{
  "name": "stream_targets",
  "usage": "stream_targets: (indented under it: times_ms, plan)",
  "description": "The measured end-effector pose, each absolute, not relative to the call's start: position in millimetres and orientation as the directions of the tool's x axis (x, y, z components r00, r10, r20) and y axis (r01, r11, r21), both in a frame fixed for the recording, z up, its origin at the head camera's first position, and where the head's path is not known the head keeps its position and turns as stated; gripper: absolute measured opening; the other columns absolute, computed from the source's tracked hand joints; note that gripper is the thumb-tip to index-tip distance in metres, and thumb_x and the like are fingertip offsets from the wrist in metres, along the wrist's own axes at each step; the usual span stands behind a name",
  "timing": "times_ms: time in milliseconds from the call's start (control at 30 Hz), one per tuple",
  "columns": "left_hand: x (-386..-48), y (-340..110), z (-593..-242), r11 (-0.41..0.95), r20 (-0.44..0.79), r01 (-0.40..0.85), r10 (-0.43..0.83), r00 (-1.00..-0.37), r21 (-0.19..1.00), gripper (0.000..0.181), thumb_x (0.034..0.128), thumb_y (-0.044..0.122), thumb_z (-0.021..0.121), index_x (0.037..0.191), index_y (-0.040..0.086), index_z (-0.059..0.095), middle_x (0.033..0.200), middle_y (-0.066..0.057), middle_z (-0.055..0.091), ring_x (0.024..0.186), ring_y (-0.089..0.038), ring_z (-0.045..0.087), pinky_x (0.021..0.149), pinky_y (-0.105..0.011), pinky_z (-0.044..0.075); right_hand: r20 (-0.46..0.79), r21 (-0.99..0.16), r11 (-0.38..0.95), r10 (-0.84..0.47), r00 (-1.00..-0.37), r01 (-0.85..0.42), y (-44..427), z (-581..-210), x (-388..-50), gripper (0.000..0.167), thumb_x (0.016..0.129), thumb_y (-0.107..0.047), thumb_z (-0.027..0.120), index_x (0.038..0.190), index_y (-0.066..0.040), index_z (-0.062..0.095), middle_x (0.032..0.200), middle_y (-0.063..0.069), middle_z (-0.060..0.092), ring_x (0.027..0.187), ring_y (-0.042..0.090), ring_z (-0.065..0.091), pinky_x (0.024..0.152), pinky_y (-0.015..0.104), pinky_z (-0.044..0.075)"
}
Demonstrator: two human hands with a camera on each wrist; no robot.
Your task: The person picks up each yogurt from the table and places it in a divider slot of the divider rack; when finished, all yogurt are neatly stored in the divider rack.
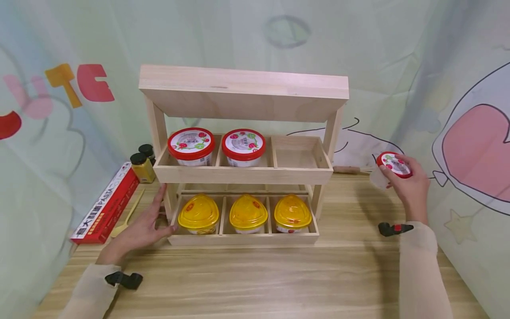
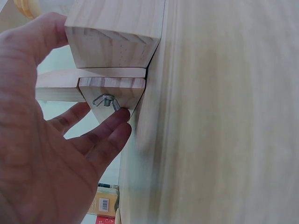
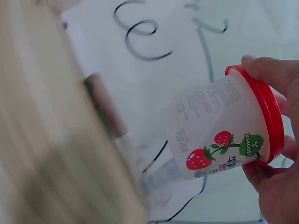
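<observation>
A two-tier wooden rack (image 1: pixel 243 176) stands on the table. My left hand (image 1: pixel 143 223) is at its left end, the thumb touching the lower tray's corner and a fingertip at a metal wing nut (image 2: pixel 107 100). To the right, clear of the rack, my right hand (image 1: pixel 412 184) grips a red-lidded strawberry tub (image 3: pixel 219 126) around its lid, held tilted in the air. Two similar red-lidded tubs, a left one (image 1: pixel 191 144) and a middle one (image 1: pixel 243 144), sit in the upper tray; its right compartment (image 1: pixel 296 153) holds nothing. Yellow-lidded tubs (image 1: pixel 248 214) fill the lower tray's compartments.
Left of the rack lie a red pasta box (image 1: pixel 105 206) and a pale yellow spoon (image 1: pixel 129 217). Black-capped jars (image 1: pixel 142 167) stand behind them. A wooden handle (image 1: pixel 346 169) lies behind the rack's right end. Printed curtains (image 1: pixel 470 133) border the table (image 1: pixel 255 279).
</observation>
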State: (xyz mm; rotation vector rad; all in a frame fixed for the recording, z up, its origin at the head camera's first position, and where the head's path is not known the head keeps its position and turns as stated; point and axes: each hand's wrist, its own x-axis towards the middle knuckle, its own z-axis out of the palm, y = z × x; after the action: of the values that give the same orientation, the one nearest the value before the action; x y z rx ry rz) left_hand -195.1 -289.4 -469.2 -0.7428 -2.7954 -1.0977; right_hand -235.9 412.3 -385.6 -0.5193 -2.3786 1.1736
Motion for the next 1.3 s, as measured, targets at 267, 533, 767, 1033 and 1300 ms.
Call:
stream_targets:
  times_ms: [267, 533, 767, 1033, 1300]
  plan:
    - [-194, -289, -470, 0.635, 0.195, 0.43, 0.407, -0.892, 0.641, 0.134, 0.089, 0.026, 0.084, 0.17, 0.029, -0.023, 0.172, -0.034, 0.021, 0.133, -0.062, 0.057, 0.102, -0.073, 0.056, 0.298, -0.812, 0.582, 0.476, -0.828, 0.042, 392, -345, -226, 0.065, 0.097, -0.048, 0.077, 0.157, -0.042, 0.053, 0.169, -0.007, 0.048, 0.154, 0.02, 0.045, 0.127, 0.043, 0.046]
    - [-195, -289, -471, 0.633, 0.204, 0.436, 0.408, -0.89, 0.64, 0.134, 0.0886, 0.026, 0.084, 0.17, 0.029, -0.022, 0.173, -0.033, 0.018, 0.135, -0.062, 0.055, 0.102, -0.074, 0.055, 0.43, -0.784, 0.609, 0.397, -0.811, -0.117, 364, -307, -214, 0.062, 0.095, -0.034, 0.082, 0.153, -0.037, 0.059, 0.166, -0.013, 0.051, 0.148, 0.012, 0.047, 0.115, 0.015, 0.049]
    - [-196, -289, -472, 0.632, 0.204, 0.438, 0.41, -0.889, 0.639, 0.134, 0.0884, 0.026, 0.084, 0.17, 0.028, -0.022, 0.173, -0.034, 0.018, 0.134, -0.063, 0.055, 0.102, -0.075, 0.054, 0.587, -0.75, 0.517, 0.232, -0.776, -0.412, 343, -283, -205, 0.058, 0.092, -0.01, 0.082, 0.147, -0.019, 0.067, 0.16, 0.0, 0.058, 0.141, 0.015, 0.054, 0.106, 0.007, 0.051]
    - [-195, -290, -472, 0.626, 0.211, 0.441, 0.409, -0.888, 0.643, 0.134, 0.088, 0.026, 0.084, 0.17, 0.029, -0.023, 0.174, -0.031, 0.016, 0.136, -0.062, 0.054, 0.103, -0.076, 0.054, 0.619, -0.741, 0.446, 0.162, -0.769, -0.502, 319, -259, -193, 0.057, 0.092, -0.005, 0.08, 0.146, -0.016, 0.068, 0.16, 0.001, 0.059, 0.138, 0.018, 0.057, 0.097, 0.006, 0.054]
    - [-193, -290, -470, 0.63, 0.193, 0.424, 0.403, -0.895, 0.65, 0.134, 0.0885, 0.029, 0.083, 0.17, 0.032, -0.023, 0.174, -0.031, 0.019, 0.134, -0.061, 0.056, 0.102, -0.073, 0.056, 0.632, -0.756, 0.239, 0.027, -0.774, -0.609, 292, -247, -192, 0.058, 0.087, 0.003, 0.079, 0.143, -0.007, 0.067, 0.158, 0.01, 0.059, 0.139, 0.023, 0.057, 0.096, 0.01, 0.058]
